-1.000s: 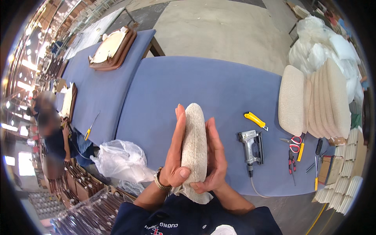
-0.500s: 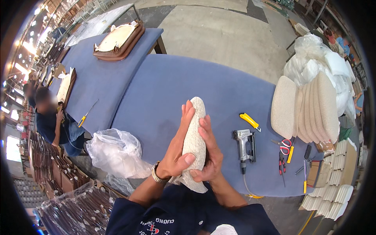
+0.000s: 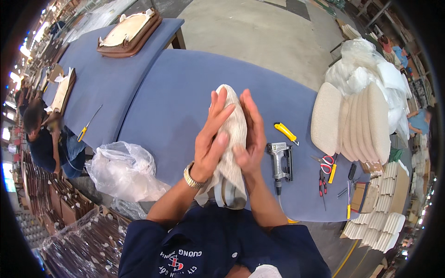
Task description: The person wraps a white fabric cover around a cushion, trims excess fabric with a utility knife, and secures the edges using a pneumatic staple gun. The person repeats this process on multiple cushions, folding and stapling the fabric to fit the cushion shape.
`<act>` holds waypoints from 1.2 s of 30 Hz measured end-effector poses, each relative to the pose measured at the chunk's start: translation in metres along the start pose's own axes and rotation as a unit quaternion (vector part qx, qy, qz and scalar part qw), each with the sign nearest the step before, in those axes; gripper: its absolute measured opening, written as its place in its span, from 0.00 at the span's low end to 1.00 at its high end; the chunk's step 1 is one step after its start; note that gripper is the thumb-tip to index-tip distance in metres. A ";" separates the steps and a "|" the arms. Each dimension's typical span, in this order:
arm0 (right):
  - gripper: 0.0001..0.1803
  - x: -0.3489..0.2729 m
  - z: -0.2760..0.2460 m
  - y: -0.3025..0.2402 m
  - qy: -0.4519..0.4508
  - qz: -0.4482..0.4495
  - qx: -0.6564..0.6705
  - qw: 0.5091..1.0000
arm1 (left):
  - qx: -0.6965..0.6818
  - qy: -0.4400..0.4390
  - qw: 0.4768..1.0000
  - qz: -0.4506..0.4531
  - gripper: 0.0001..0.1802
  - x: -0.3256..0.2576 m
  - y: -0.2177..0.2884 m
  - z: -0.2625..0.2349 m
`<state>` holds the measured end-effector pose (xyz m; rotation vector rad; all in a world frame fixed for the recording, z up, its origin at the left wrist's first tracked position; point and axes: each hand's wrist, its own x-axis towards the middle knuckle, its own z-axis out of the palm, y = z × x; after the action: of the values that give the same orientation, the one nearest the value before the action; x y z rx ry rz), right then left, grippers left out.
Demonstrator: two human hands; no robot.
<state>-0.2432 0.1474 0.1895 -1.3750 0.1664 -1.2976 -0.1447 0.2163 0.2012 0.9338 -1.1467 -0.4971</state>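
Observation:
Upright in front of my chest is a beige fabric-covered pad, seen nearly edge-on. My left hand presses its left side, fingers pointing up and thumb lying across the cloth. On the opposite side, my right hand holds the pad with its palm, the thumb slightly blurred. The fabric hangs loose at the lower end, where a grey-white inner layer and a brown edge show. Right of the hands, a pneumatic staple gun lies on the blue-covered table, with a yellow utility knife beyond it.
Scissors, pliers and screwdrivers lie at the right. Beige padded panels stand by plastic wrapping. A clear plastic bag sits at the left edge. Another person works at the left table.
The pad has turned and risen slightly between my hands, and its lower end now shows the inner layer under loose fabric. My right hand's fingers now reach higher along it.

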 end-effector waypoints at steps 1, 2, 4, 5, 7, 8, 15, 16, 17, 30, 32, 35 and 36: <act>0.47 0.008 -0.003 0.002 0.012 0.024 0.009 1.000 | 0.011 -0.003 1.000 -0.021 0.29 0.011 -0.005 0.003; 0.46 0.018 -0.004 0.002 0.024 0.047 0.022 0.998 | 0.027 -0.007 0.999 -0.042 0.27 0.024 -0.007 0.005; 0.43 0.036 -0.009 0.013 0.057 0.091 0.013 0.994 | -0.005 -0.009 0.993 -0.122 0.28 0.051 -0.017 0.009; 0.42 0.039 -0.019 0.026 0.078 0.116 -0.016 0.990 | -0.057 -0.006 0.985 -0.162 0.29 0.058 -0.036 0.011; 0.39 0.031 -0.035 0.063 0.099 0.147 -0.067 0.982 | -0.107 0.022 0.966 -0.235 0.31 0.053 -0.088 0.008; 0.36 0.025 -0.044 0.087 0.137 0.175 -0.071 0.972 | -0.139 0.015 0.954 -0.267 0.29 0.053 -0.122 0.005; 0.31 0.008 -0.094 0.197 0.233 0.274 -0.158 0.920 | -0.134 -0.029 0.907 -0.399 0.25 0.057 -0.245 -0.020; 0.31 0.005 -0.097 0.198 0.234 0.267 -0.183 0.917 | -0.102 -0.044 0.926 -0.361 0.24 0.057 -0.256 -0.022; 0.31 0.003 -0.100 0.188 0.198 0.273 -0.237 0.911 | -0.105 -0.059 0.930 -0.348 0.20 0.065 -0.247 -0.015; 0.34 0.067 -0.119 0.099 -0.118 0.300 -0.450 0.833 | 0.063 -0.098 0.968 -0.220 0.20 0.064 -0.215 -0.015; 0.27 0.059 -0.120 0.101 -0.088 0.290 -0.460 0.835 | 0.119 -0.153 0.959 -0.208 0.18 0.081 -0.207 -0.016; 0.21 0.059 -0.125 0.102 -0.093 0.307 -0.476 0.819 | 0.158 -0.154 0.954 -0.203 0.12 0.086 -0.208 -0.016; 0.19 0.062 -0.127 0.102 -0.100 0.317 -0.484 0.810 | 0.143 -0.135 0.958 -0.210 0.10 0.081 -0.217 -0.015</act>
<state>-0.2561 -0.0070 0.1093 -2.0312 1.1667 -0.4404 -0.0763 0.0428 0.0639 1.4075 -1.2919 -0.8377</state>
